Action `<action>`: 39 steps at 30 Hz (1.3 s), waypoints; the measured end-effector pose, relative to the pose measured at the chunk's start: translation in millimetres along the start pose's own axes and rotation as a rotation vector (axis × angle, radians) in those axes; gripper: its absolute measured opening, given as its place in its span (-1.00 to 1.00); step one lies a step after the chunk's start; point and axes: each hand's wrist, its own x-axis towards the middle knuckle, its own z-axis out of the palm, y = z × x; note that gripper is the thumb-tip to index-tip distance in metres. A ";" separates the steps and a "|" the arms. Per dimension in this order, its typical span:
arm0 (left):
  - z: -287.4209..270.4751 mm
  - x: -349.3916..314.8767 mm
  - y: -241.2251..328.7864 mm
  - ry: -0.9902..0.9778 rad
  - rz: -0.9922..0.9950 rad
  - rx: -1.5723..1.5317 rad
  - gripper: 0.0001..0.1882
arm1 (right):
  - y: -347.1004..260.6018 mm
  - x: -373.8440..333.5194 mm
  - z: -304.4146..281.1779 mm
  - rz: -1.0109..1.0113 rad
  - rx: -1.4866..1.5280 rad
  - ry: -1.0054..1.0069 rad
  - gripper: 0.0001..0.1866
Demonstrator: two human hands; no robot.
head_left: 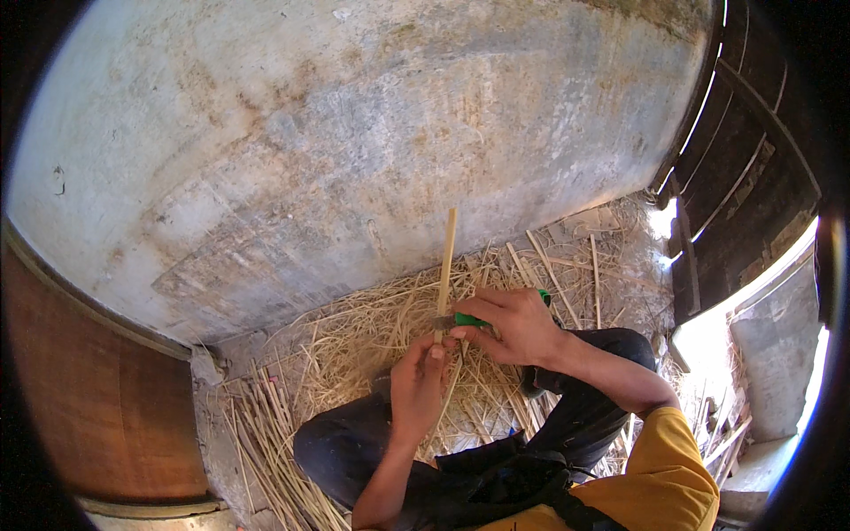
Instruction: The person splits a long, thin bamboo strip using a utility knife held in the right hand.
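A pale, narrow bamboo strip (448, 257) stands almost upright in front of me, its upper end rising toward the wall. My left hand (416, 387) pinches the strip low down between thumb and fingers. In my right hand (513, 326) is a knife with a green handle (467, 319), the fingers wrapped round it. The short grey blade (444, 323) lies against the strip, just above my left fingertips. Part of the handle is hidden by the right fingers. Below the hands a thin sliver (453, 387) slants down.
Curled shavings (354, 358) cover the floor around my crossed legs (345, 447). A bundle of thin strips (276, 434) lies at the left, with loose strips (595, 274) at the right. A stained wall (354, 177) rises ahead; a brown wooden panel (97, 380) stands left and dark boards (744, 168) right.
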 end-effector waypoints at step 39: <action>6.3 -3.0 -9.6 0.055 -0.063 0.013 -0.71 | 13.3 1.6 -8.1 0.017 0.066 0.016 -0.68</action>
